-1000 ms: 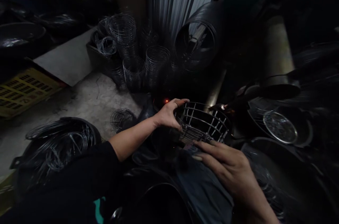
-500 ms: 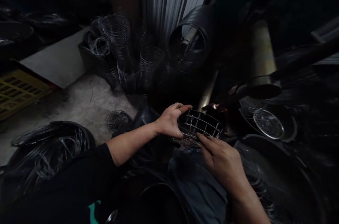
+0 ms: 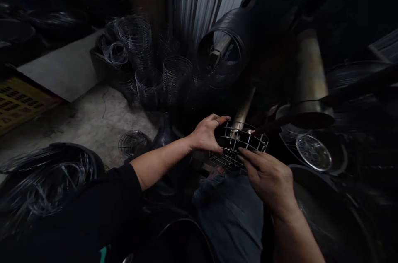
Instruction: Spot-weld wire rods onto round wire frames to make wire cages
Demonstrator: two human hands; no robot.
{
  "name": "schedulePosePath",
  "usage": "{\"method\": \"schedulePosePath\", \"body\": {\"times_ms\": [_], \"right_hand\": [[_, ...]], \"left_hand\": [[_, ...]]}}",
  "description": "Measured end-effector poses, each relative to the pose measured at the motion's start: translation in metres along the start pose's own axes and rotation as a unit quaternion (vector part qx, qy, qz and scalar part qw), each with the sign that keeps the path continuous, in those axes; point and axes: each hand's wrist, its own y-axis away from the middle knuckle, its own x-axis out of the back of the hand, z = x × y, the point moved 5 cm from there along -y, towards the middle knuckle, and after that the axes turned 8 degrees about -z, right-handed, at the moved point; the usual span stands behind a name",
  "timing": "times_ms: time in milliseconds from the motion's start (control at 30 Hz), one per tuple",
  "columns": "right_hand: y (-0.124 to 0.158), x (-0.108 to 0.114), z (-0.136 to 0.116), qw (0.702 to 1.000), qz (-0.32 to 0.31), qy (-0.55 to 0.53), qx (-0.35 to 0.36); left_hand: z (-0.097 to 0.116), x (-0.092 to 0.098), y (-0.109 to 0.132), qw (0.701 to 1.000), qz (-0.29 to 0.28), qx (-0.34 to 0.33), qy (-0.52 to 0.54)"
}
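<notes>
A small round wire basket [image 3: 241, 143] of thin steel rods sits in front of me, above my knee. My left hand [image 3: 207, 133] grips its left rim, thumb under and fingers curled over the top ring. My right hand [image 3: 269, 176] rests on its near right edge with the fingertips pinched on the wires. A dark electrode arm [image 3: 280, 120] reaches in from the right and touches the far rim, where a faint glow shows.
Stacks of wire rings [image 3: 174, 74] stand on the concrete floor behind. A black tub of wire hoops [image 3: 46, 180] lies at left, a yellow crate [image 3: 18, 103] beyond it. A black drum [image 3: 226, 45] leans at the back. Dark pans and a metal disc [image 3: 313, 152] crowd the right.
Both hands have turned and tilted the basket, lifting it slightly. My right hand slid from the near edge up to the right rim. The glow at the far rim has faded.
</notes>
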Motion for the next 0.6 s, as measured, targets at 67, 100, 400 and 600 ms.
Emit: {"method": "schedulePosePath", "body": {"times_ms": [67, 100, 400, 600], "right_hand": [[-0.001, 0.0, 0.002, 1.0, 0.006, -0.006, -0.003], [-0.001, 0.0, 0.003, 1.0, 0.01, -0.009, -0.006], [-0.016, -0.003, 0.015, 0.999, 0.018, -0.015, -0.025], [-0.014, 0.006, 0.026, 0.99, 0.048, -0.113, -0.066]], "left_hand": [[-0.003, -0.001, -0.002, 1.0, 0.001, -0.001, 0.01], [-0.004, -0.001, -0.002, 1.0, 0.001, -0.003, 0.015], [-0.007, 0.003, -0.018, 0.999, 0.004, 0.033, 0.011], [-0.01, 0.003, -0.027, 0.999, -0.002, 0.047, 0.005]]}}
